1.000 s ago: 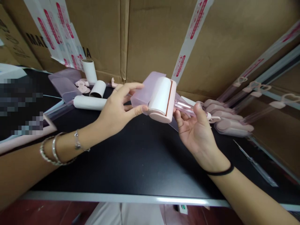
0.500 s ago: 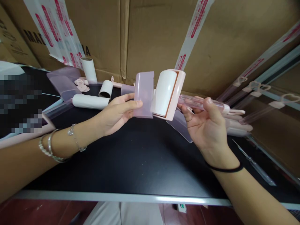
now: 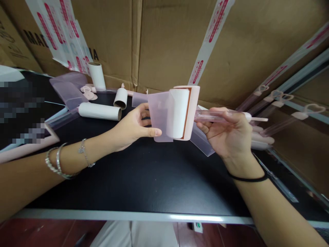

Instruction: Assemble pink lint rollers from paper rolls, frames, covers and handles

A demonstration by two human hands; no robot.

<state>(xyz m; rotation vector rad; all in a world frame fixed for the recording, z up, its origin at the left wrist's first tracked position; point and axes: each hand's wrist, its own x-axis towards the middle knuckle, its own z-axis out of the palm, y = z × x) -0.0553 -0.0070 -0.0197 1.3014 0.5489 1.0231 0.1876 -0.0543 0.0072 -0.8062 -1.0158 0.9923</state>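
A lint roller [image 3: 181,114] with a white sticky roll, a pink frame and a clear pink handle is held up over the table. My right hand [image 3: 227,132] is closed around its handle, thumb along the top. At the roller's left end, a translucent purple cover [image 3: 159,116] partly overlaps the white roll. My left hand [image 3: 140,127] grips this cover, thumb on the near face and the other fingers behind it, partly hidden. Behind my right hand lies another purple cover [image 3: 203,140], flat on the table.
White rolls [image 3: 99,111] with cardboard cores, pale pink small parts [image 3: 89,92] and more purple covers [image 3: 68,89] lie at the back left. A thin clear-handled tool [image 3: 280,183] rests at the right. Cardboard boxes [image 3: 167,41] wall off the back; several heart-ended handles [image 3: 300,113] stand at the right.
The purple cover has slid rightward over part of the white roll; before, it was just at the roll's left edge. The roller has become more upright, and my right fingers have closed around the handle.
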